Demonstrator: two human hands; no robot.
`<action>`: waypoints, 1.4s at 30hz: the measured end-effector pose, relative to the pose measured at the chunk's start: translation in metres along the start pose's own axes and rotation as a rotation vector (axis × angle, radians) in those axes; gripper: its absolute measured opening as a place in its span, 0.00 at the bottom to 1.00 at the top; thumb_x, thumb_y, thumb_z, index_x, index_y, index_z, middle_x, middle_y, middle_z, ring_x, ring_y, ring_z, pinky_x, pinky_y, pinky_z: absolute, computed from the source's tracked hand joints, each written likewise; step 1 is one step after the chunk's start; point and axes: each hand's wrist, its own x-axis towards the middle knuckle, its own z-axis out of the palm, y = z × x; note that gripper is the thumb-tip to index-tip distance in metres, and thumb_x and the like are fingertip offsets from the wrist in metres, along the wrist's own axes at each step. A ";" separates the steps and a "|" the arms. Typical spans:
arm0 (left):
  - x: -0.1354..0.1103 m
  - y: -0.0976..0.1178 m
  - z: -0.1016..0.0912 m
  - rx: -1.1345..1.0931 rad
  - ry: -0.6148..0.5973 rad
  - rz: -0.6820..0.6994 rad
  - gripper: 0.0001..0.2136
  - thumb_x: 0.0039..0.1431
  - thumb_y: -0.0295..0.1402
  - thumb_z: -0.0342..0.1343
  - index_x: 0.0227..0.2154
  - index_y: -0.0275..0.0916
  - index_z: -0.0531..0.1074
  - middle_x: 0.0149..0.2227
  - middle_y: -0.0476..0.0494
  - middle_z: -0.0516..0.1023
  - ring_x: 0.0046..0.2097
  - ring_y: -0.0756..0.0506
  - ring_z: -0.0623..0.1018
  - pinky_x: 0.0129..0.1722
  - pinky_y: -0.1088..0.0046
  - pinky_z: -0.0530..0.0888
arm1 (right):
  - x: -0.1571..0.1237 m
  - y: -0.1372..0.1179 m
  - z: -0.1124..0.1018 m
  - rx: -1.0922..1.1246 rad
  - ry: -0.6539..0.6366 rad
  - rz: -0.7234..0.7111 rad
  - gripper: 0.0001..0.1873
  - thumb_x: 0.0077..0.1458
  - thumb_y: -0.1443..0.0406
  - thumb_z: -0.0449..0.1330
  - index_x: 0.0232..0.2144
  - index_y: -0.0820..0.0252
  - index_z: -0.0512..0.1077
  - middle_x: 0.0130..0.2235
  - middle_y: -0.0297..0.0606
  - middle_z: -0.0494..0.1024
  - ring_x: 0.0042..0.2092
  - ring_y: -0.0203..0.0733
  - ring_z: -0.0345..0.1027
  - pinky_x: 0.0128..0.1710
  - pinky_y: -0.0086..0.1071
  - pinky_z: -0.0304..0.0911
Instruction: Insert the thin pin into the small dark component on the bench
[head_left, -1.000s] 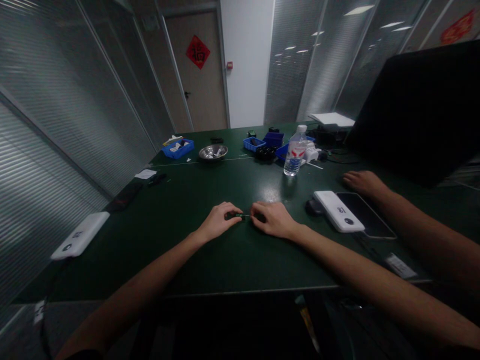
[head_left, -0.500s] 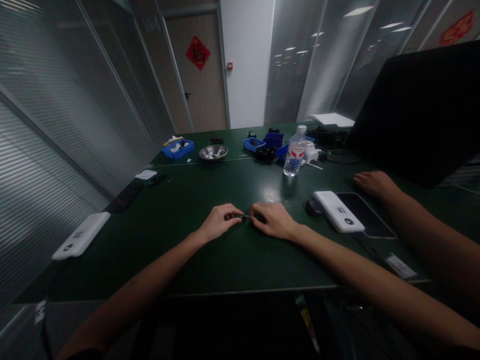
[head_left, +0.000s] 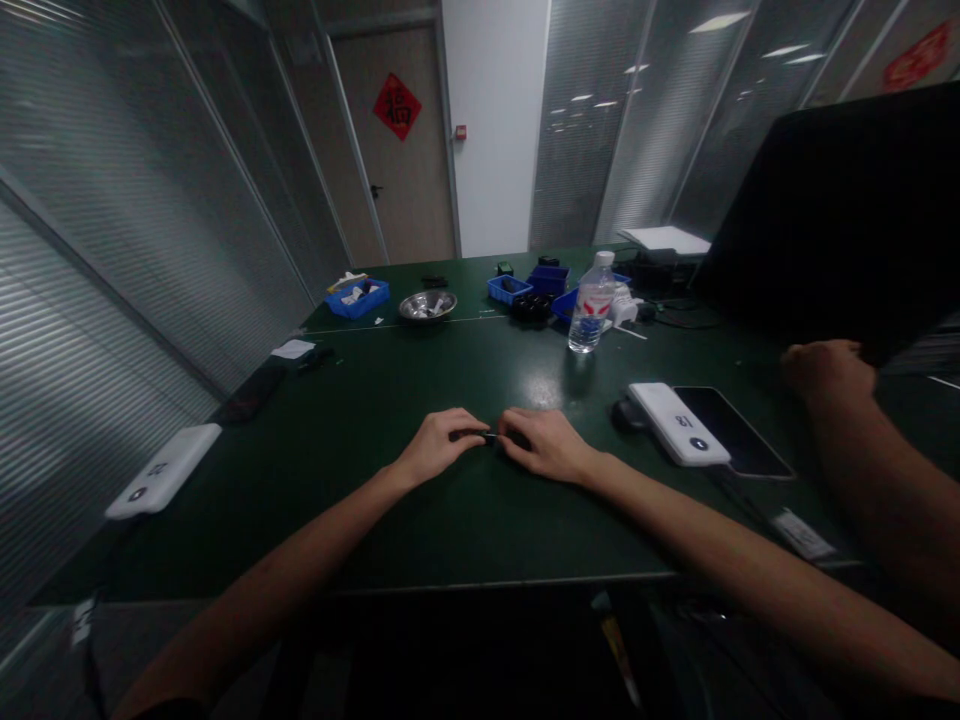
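Note:
Both my hands rest on the dark green table (head_left: 465, 520) near its middle, fingertips meeting. My left hand (head_left: 439, 445) is closed in a pinch on one end of a small dark part (head_left: 489, 437). My right hand (head_left: 544, 443) is closed on the other end of that part, which is too small and dim to name. A thin pale bit shows between the fingertips. Most of the part is hidden by my fingers.
Another person's hand (head_left: 825, 368) and forearm hover at the right by a black monitor (head_left: 847, 210). Nearby lie a white power bank (head_left: 677, 423), a phone (head_left: 731, 430), a water bottle (head_left: 592, 302), blue bins (head_left: 358, 297), a metal bowl (head_left: 427, 305) and a second power bank (head_left: 163, 471).
The other person's hand at the right has lifted off the table and drawn back to the right. My own hands have moved slightly closer together on the small part.

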 end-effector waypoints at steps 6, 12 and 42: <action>-0.001 -0.002 0.006 0.056 -0.004 0.083 0.11 0.67 0.34 0.57 0.50 0.43 0.80 0.47 0.43 0.80 0.50 0.44 0.77 0.52 0.64 0.73 | 0.001 -0.008 0.001 -0.066 -0.028 -0.030 0.08 0.67 0.60 0.54 0.43 0.57 0.69 0.41 0.38 0.77 0.36 0.39 0.70 0.34 0.30 0.55; 0.000 -0.001 0.003 -0.025 -0.005 0.034 0.11 0.66 0.34 0.58 0.48 0.43 0.81 0.46 0.43 0.81 0.48 0.44 0.79 0.51 0.64 0.74 | 0.001 -0.007 0.004 -0.013 -0.003 -0.005 0.07 0.67 0.61 0.55 0.44 0.56 0.69 0.41 0.37 0.77 0.36 0.39 0.71 0.36 0.30 0.56; 0.005 0.001 0.006 -0.099 -0.001 -0.066 0.10 0.67 0.35 0.57 0.44 0.44 0.82 0.49 0.44 0.79 0.48 0.44 0.78 0.49 0.66 0.74 | 0.002 -0.006 -0.001 0.061 0.018 0.032 0.06 0.67 0.61 0.55 0.43 0.56 0.69 0.41 0.36 0.77 0.36 0.38 0.69 0.36 0.30 0.56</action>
